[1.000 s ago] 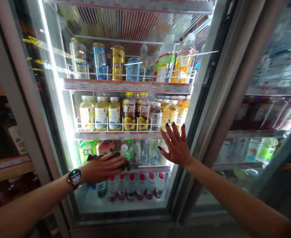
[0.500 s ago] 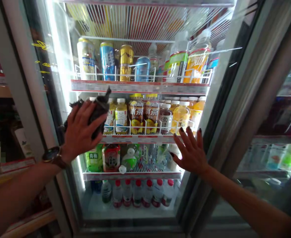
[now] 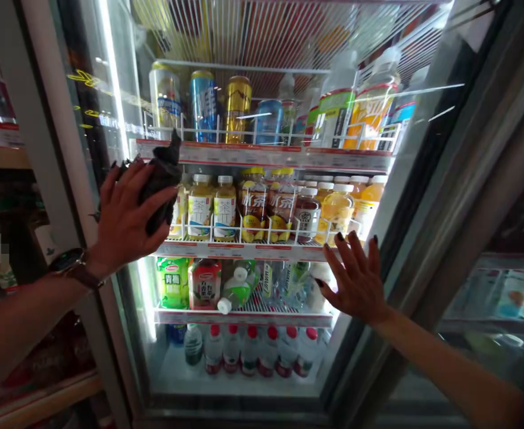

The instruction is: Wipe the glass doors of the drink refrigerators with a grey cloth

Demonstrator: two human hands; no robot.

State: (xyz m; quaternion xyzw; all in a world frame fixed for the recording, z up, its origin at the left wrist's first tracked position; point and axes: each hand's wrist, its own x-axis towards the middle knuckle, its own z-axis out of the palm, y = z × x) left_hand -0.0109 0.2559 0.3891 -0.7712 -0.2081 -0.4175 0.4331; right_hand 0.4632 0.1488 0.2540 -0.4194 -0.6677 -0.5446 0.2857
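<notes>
A crumpled dark cloth (image 3: pixel 161 173) is under my left hand (image 3: pixel 125 214), pressed flat to the glass door (image 3: pixel 244 408) of a drinks fridge near its left side. The fingers curve over the cloth, and one corner of it sticks up above them. On my left wrist is a watch (image 3: pixel 72 262) with a brown strap. My right hand (image 3: pixel 355 280) holds nothing. Its fingers are spread, palm toward the glass at the lower right; whether the palm touches the glass I cannot tell.
Behind the glass, shelves carry cans (image 3: pixel 203 107), tea bottles (image 3: pixel 224 208), a green bottle lying on its side (image 3: pixel 242 289) and red-capped water bottles (image 3: pixel 250 351). A metal door frame (image 3: pixel 440 238) runs down the right. Stocked shelves (image 3: pixel 3 134) stand at the left.
My left hand has slid with the cloth to the left across the glass, off the tea bottles behind it. My right hand keeps its place on the door. The view has shifted slightly.
</notes>
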